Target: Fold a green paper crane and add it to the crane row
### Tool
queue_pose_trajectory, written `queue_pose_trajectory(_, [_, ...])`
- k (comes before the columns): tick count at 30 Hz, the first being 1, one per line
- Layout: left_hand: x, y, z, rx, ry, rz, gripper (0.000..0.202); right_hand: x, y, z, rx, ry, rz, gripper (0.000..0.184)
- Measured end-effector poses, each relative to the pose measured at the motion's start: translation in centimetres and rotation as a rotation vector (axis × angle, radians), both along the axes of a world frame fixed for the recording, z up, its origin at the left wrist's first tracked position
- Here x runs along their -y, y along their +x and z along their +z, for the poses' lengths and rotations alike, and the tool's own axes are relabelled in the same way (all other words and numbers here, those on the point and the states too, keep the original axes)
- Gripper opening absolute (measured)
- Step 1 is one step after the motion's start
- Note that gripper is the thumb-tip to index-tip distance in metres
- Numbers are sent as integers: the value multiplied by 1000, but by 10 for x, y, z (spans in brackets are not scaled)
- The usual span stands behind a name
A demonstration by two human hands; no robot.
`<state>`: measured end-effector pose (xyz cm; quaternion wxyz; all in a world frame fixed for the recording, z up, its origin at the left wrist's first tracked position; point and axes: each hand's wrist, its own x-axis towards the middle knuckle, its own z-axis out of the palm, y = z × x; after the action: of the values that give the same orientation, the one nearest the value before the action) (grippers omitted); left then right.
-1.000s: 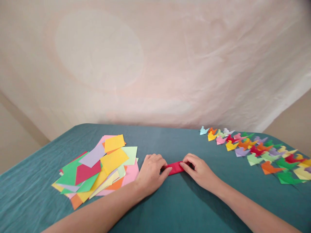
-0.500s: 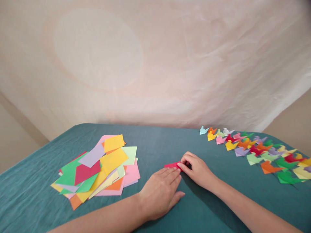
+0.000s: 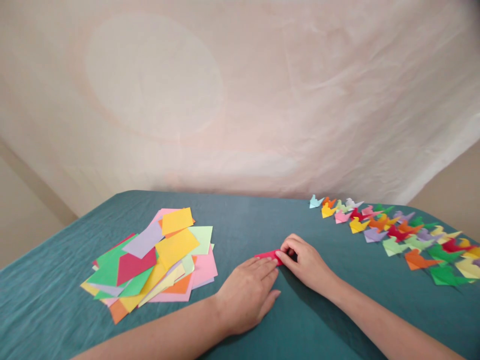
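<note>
A small folded piece of red paper (image 3: 267, 255) lies on the dark green cloth in front of me, partly covered by my fingers. My left hand (image 3: 249, 295) rests flat, its fingertips pressing the near edge of the paper and its thumb held apart. At the paper's right end, my right hand (image 3: 303, 260) pinches it between thumb and curled fingers. How the paper is folded beneath my fingers cannot be made out.
To the left, a loose pile of coloured paper sheets (image 3: 176, 247) is spread on the table (image 3: 240, 215). Several rows of folded paper birds (image 3: 393, 246) stand at the right. A pale cloth (image 3: 255, 100) hangs behind the table.
My left thumb has drawn slightly closer to its fingers, and the left hand has shifted a little along the paper. My right hand keeps its pinch. The whole view has drifted slightly.
</note>
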<state>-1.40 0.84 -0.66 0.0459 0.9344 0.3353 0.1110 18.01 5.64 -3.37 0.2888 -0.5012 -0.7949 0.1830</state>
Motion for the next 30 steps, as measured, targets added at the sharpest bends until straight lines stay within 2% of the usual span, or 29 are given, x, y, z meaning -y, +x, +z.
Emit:
queue_pose_trajectory(3, [0, 0, 0, -2, -5, -5, 40, 0, 1, 0, -3, -4, -20, 5])
queue_pose_trajectory(7, [0, 0, 1, 6, -3, -10, 39, -1, 3, 0, 14, -24, 33, 15])
queue_pose_trajectory(16, [-2, -2, 5, 45, -15, -20, 32, -1, 5, 5, 9, -74, 91, 7])
queue_pose_trajectory(30, [-6, -5, 3, 70, -11, -41, 27, 5, 5, 3, -67, -66, 88, 8])
